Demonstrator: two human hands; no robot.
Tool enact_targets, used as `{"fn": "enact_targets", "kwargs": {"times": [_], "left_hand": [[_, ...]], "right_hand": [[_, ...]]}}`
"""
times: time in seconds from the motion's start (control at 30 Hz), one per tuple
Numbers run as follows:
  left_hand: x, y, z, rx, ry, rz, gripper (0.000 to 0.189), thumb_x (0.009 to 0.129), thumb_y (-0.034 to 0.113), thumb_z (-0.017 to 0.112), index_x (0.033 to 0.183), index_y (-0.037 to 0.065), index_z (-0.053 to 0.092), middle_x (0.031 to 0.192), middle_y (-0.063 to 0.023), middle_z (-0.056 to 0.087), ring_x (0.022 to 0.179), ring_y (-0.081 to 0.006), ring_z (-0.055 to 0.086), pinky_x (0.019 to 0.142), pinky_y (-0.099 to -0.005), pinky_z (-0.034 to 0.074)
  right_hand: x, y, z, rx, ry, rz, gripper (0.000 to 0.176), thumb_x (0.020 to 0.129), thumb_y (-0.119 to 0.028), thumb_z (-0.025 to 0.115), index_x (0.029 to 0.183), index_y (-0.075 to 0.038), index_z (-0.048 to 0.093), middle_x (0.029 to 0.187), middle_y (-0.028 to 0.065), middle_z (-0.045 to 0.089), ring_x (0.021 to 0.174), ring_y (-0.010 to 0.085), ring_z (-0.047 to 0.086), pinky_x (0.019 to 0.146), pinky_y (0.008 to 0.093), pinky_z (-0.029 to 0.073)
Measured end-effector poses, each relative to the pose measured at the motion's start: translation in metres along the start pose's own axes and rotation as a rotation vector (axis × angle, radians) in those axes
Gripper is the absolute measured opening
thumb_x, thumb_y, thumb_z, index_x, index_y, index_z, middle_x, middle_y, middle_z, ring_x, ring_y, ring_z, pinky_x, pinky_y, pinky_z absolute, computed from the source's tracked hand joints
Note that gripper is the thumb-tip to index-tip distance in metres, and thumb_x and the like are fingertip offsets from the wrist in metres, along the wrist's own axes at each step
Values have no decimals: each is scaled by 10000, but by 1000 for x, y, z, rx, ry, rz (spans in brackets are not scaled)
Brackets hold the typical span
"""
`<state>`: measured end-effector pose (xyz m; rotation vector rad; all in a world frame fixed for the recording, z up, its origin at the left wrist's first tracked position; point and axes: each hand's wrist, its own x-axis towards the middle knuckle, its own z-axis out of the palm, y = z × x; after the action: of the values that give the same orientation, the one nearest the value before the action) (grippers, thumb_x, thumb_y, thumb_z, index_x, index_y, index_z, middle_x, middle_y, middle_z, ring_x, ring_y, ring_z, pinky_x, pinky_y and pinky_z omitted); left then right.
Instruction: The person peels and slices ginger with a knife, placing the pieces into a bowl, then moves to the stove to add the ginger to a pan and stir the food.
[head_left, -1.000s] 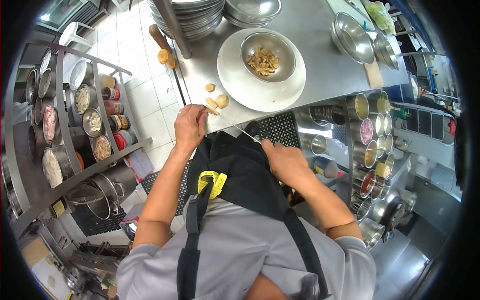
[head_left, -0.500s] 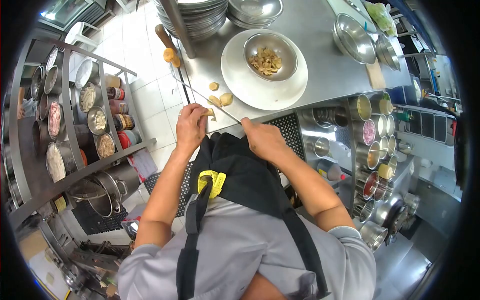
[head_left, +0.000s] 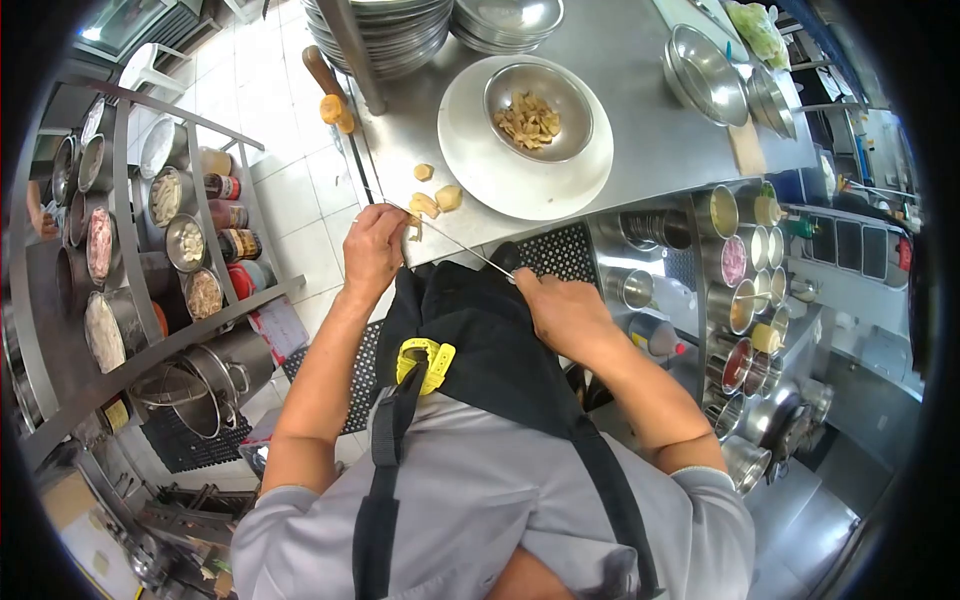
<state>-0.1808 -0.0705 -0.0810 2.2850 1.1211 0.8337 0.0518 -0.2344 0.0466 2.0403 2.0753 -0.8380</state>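
Observation:
My right hand is closed around the handle of a long thin-bladed knife. The blade slants across the counter's front edge, its far end reaching my left hand. That hand's fingers are pinched on a small piece of ginger, mostly hidden by the fingers and blade. Just beyond lie a few pale yellow peeled ginger pieces. To their right, a large white plate carries a steel bowl with brownish peelings inside.
Stacked steel plates stand behind a metal post. Near it lies a wooden handle beside yellow-orange pieces. Steel bowls sit at right. A rack of food containers is on my left; several pots are on my right.
My right hand has moved right and toward my body, drawing the knife with it. My left hand has shifted slightly left and stays pinched by the blade.

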Motion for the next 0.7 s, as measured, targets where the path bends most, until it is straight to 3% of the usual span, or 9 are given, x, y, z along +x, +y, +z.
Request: {"fn": "enact_targets", "kwargs": {"times": [0.43,0.7], "left_hand": [[-2,0,0,-34,-12,50,160,801,-18,723,937,64,707,961,-95,682,874,-304,666,763,-393,545],[-5,-1,1,-74,4,68,203,781,-62,679,935,68,703,956,-89,672,857,-303,666,732,-386,555]], "right_hand": [[82,-6,35,101,56,-72,188,911,-75,518,1089,-20,489,768,195,683,743,399,690,638,526,531],[57,-11,8,75,112,-63,195,912,-59,508,1105,-31,497,817,198,670,750,414,678,632,511,531]]}}
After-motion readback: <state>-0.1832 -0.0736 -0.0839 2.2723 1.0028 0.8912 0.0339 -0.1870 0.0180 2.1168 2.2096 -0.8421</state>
